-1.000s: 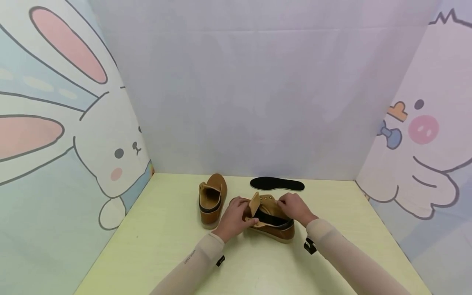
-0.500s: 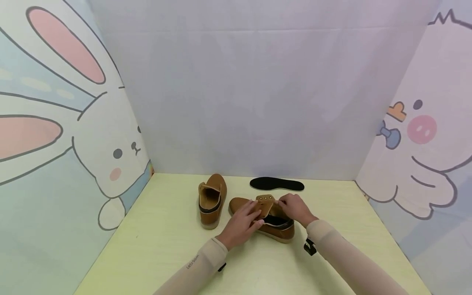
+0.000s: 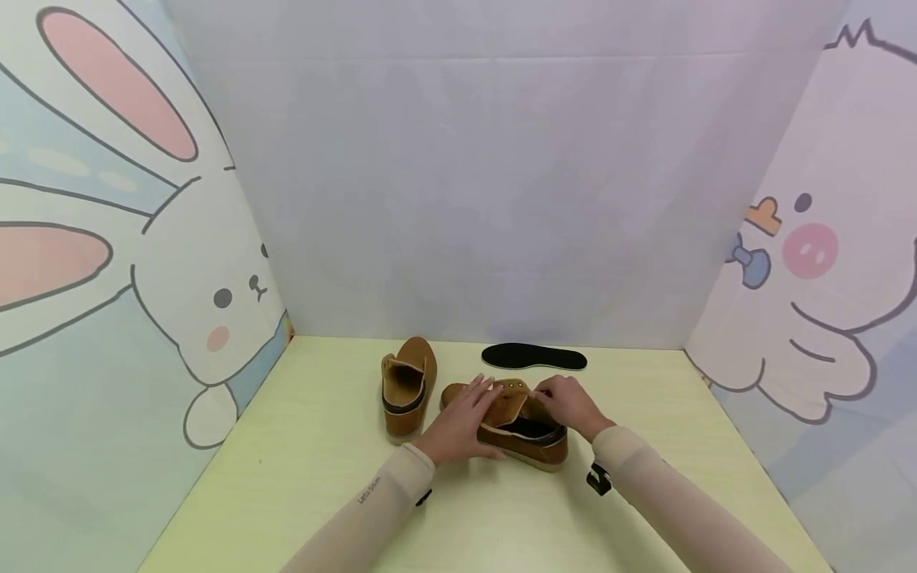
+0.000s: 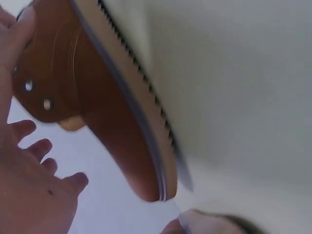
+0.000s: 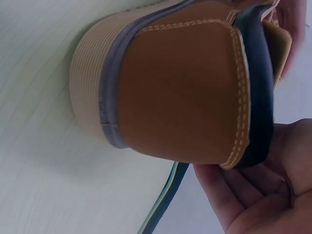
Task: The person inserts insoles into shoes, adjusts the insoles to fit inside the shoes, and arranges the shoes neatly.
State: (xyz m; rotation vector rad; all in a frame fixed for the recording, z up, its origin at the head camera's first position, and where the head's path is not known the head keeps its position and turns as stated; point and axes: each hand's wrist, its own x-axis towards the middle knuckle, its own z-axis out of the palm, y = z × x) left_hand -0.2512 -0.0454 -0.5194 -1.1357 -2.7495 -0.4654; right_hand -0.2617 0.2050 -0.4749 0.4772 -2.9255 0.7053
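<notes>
A brown shoe (image 3: pixel 530 452) without laces lies sideways on the table, toe to the left. My right hand (image 3: pixel 573 404) pinches its far upper edge near the eyelet flap (image 3: pixel 513 386); the right wrist view shows fingers outside the dark collar (image 5: pixel 261 92). Over the front of the shoe, my left hand (image 3: pixel 458 426) spreads its straight fingers, with its thumb low by the near side. The tongue (image 3: pixel 505 410) lies over the opening, pointing toward the heel. In the left wrist view, the thumb (image 4: pixel 22 34) overlaps the shoe's side, while the other fingers stand apart from the eyelets.
A matching brown shoe (image 3: pixel 404 422) stands to the left, toe toward the back wall. Behind the held shoe lies a black insole (image 3: pixel 533 356). Fabric walls (image 3: pixel 458 199) enclose the pale yellow table (image 3: pixel 301 469) at the back and sides.
The tongue has gone from raised to lying over the opening. My left hand has let go of it, shifted slightly left and spread its fingers. My right hand keeps its hold.
</notes>
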